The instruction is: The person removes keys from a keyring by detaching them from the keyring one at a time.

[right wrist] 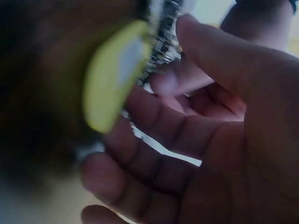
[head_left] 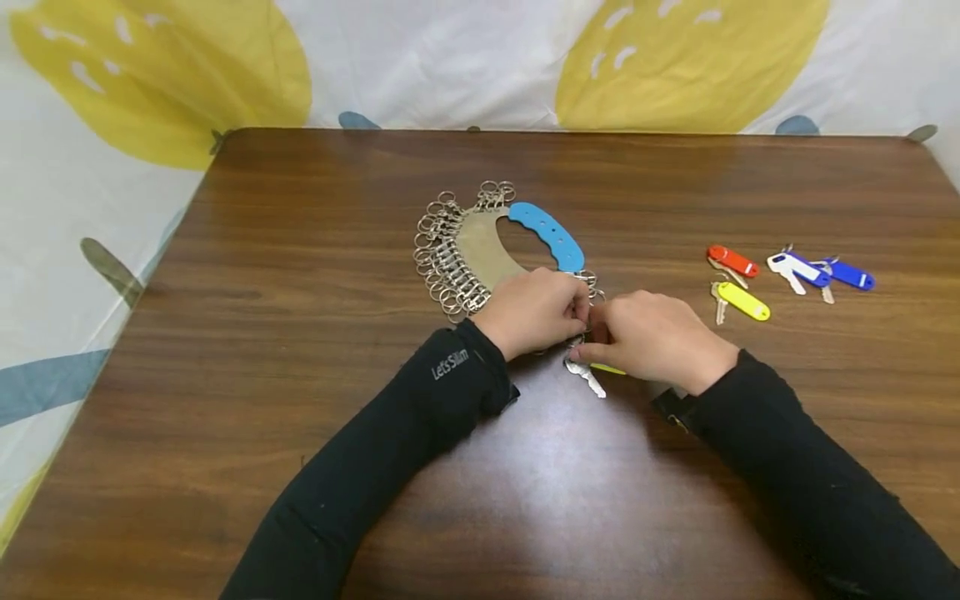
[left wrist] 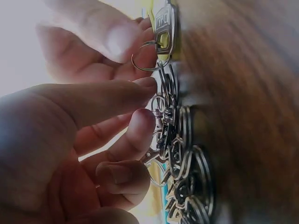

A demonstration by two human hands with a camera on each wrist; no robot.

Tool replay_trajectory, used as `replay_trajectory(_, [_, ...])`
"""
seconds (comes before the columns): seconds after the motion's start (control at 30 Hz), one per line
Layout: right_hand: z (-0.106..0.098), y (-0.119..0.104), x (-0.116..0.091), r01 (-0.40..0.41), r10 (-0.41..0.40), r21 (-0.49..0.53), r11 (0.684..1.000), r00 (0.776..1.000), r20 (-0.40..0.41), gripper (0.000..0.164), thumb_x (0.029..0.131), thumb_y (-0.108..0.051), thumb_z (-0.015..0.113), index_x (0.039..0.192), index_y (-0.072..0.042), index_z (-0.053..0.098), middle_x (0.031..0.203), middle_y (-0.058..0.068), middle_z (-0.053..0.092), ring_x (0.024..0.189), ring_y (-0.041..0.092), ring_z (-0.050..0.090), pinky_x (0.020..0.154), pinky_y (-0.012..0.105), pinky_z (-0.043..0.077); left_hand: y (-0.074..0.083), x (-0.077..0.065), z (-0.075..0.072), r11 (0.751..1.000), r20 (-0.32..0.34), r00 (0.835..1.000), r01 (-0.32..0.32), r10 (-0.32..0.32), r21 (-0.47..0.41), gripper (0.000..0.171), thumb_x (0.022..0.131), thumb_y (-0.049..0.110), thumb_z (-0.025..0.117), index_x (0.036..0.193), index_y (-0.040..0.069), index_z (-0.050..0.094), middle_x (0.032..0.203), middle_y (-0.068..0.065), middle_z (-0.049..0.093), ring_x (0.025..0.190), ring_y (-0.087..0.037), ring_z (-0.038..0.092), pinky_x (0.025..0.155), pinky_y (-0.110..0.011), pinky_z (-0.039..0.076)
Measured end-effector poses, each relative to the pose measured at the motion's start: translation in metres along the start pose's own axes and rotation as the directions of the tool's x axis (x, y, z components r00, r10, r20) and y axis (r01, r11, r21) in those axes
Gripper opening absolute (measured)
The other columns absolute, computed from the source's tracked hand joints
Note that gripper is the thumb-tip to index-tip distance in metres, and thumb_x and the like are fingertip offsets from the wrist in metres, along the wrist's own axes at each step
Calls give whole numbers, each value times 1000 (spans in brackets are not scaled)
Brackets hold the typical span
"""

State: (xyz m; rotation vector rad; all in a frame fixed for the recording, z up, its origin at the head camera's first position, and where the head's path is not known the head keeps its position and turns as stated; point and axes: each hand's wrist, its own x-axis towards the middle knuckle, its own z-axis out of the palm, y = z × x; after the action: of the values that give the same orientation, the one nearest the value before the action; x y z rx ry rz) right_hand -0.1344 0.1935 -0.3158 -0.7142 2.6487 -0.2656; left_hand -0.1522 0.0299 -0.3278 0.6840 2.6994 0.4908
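A crescent metal key holder [head_left: 482, 243] with a blue grip [head_left: 551, 235] lies mid-table, its outer edge lined with snap hooks and split rings. At its near end, my left hand [head_left: 536, 312] has its fingers curled at the rings; in the left wrist view its thumb and forefinger hold a snap hook [left wrist: 161, 122]. Facing it, my right hand [head_left: 660, 337] holds a yellow key tag [right wrist: 114, 77] by its split ring [left wrist: 135, 60]. A silver key [head_left: 588, 379] hangs below the right thumb. The exact fingertip contact is partly hidden.
To the right lie a red key tag [head_left: 735, 261], another yellow key tag [head_left: 744, 302] and two blue key tags [head_left: 851, 273], each with keys. Patterned cloth [head_left: 450, 67] hangs behind the wooden table [head_left: 300, 250].
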Motion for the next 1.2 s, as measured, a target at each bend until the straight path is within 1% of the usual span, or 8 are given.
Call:
replay_trajectory(0.2, [3,4,3,23,-23,-4,1000,1000,6,16,87,-34,65,81,-19,64,63,-3,56,57,12,51,49,29,35,-1,-1,-2,999,28,999,-16,15,38,12,87,20,58,84,26,68,81,10,64,78,-8,57,64,-30,45])
replay_trajectory(0.3, [0,5,3,40,-40,3,999,999,-8,12,86,-28,63,77,-20,64,64,-4,57,58,13,51,49,30,35,-1,-1,-3,998,47,999,-28,26,53,12,84,20,59,88,27,68,83,10,64,79,-8,58,65,-31,46])
replay_trajectory(0.43, [-1,8,5,64,-63,19,998,997,-42,11,85,-22,60,75,-21,63,66,-4,57,60,14,51,51,31,37,-1,-2,-2,997,56,998,-40,36,68,12,81,26,65,93,26,66,82,11,62,78,-7,59,65,-30,45])
replay_trajectory(0.57, [-2,11,6,82,-78,90,993,996,-48,12,85,-19,58,79,-23,67,68,-6,59,62,12,50,55,29,37,-1,-2,-3,997,59,998,-40,36,64,14,80,29,70,93,26,66,83,10,61,80,-7,58,65,-29,44])
replay_trajectory(0.8, [-4,15,8,103,-89,159,982,992,-94,12,85,-15,54,82,-16,66,65,-5,58,61,12,49,59,27,37,-2,-1,-4,997,60,997,-56,53,49,5,83,27,70,87,26,68,85,10,63,84,-8,58,69,-31,46])
replay_trajectory(0.97, [-6,16,8,72,-51,210,975,993,-102,9,84,-14,56,84,-14,65,70,-3,61,64,13,51,61,28,38,-4,0,-7,998,34,997,-66,65,26,4,84,22,64,88,23,65,84,8,61,82,-8,56,66,-27,44])
replay_trajectory(1.07, [-7,16,8,29,-6,233,972,995,-101,8,84,-15,56,86,-13,63,69,-1,59,62,14,50,59,28,37,-5,0,-9,998,16,999,-53,52,20,8,86,22,61,93,21,64,86,7,60,82,-9,55,67,-25,43])
replay_trajectory(1.2, [-8,14,7,16,12,242,970,993,-114,10,86,-15,53,88,-12,63,71,0,59,63,16,49,59,28,36,-6,0,-11,999,-11,999,-35,35,17,11,87,20,59,98,20,63,88,6,61,81,-9,55,67,-25,44])
